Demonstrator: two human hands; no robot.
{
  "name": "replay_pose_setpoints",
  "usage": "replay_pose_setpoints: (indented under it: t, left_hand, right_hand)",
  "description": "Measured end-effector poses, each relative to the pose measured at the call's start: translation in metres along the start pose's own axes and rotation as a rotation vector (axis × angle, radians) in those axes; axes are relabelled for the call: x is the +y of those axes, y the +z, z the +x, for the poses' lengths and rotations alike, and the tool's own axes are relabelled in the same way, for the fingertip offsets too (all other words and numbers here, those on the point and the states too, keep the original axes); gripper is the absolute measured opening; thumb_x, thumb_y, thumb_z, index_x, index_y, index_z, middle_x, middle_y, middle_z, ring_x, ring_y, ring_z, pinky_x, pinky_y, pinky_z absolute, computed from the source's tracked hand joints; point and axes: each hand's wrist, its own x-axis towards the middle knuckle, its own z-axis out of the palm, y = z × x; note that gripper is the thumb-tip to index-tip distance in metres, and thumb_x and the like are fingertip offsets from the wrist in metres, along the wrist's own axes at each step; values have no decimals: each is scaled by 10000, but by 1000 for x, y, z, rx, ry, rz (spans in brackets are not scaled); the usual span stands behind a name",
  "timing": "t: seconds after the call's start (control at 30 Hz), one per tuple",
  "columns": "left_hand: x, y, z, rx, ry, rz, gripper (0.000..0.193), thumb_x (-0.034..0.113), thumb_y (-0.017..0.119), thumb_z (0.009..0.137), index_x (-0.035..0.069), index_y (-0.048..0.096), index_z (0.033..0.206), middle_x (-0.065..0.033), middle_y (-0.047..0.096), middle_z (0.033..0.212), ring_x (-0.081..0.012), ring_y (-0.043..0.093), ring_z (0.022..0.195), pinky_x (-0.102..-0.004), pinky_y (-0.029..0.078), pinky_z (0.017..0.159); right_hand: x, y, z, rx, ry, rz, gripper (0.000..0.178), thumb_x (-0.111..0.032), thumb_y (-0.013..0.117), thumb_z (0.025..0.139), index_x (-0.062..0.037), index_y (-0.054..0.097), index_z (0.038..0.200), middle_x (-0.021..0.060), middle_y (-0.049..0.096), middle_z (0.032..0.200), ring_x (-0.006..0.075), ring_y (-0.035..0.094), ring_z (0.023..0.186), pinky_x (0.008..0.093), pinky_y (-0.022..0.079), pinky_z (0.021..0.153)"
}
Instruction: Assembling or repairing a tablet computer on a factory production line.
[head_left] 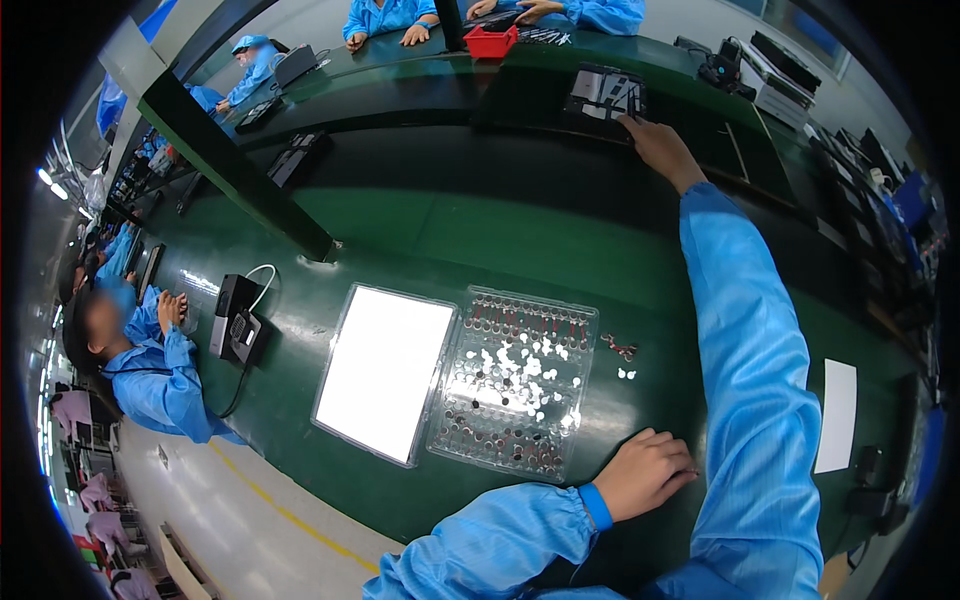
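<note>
My right hand (pixel 662 152) reaches far across the bench to the near right corner of a dark tray (pixel 577 104) that holds flat, pale and black pieces. Its fingers are pinched together beside thin dark parts; I cannot make out what is between them. Close to me, my left hand (pixel 645 474) rests on the green bench with fingers curled in, and whatever they may hold is hidden. Beyond it to the left lies a clear plastic tray (pixel 448 425) with rows of small round parts, red wires and scattered white pieces. Just left of that sits a bright white sheet in a clear tray (pixel 388 370).
Small red-wired parts (pixel 620 347) and white bits (pixel 626 374) lie right of the clear tray. A green post (pixel 240 175) rises from the bench. Further left is a black-and-grey device (pixel 237 320) with a cable. Co-workers in blue sit left and opposite, near a red bin (pixel 490 43).
</note>
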Motion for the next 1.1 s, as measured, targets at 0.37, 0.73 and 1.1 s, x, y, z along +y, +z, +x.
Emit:
replay_pose_setpoints:
  t: [0.37, 0.73, 1.1]
  left_hand:
    - [-1, -3, -2, 19, 7, -16, 133, 206, 662, 917, 88, 721, 929, -34, 662, 928, -236, 609, 887, -363, 455, 795]
    - [0, 1, -1, 40, 14, -10, 118, 187, 667, 909, 78, 712, 915, -45, 658, 925, -251, 614, 894, -376, 458, 807]
    - [-2, 2, 0, 40, 55, -11, 132, 197, 656, 922, 79, 692, 969, -51, 667, 974, -262, 637, 917, -381, 466, 808]
  right_hand:
    - [-15, -54, -26, -267, -14, -154, 549, -118, 687, 860, -57, 471, 1361, 220, 667, 1106, 372, 700, 826, 449, 576, 747]
    - [-30, -33, -59, 90, 49, -209, 490, -137, 687, 864, -115, 535, 1329, 159, 619, 1278, 314, 559, 1203, 446, 460, 972]
    - [24, -116, -71, 352, 247, -68, 454, -43, 636, 874, -102, 531, 1312, 201, 641, 1184, 398, 641, 1057, 468, 533, 869]
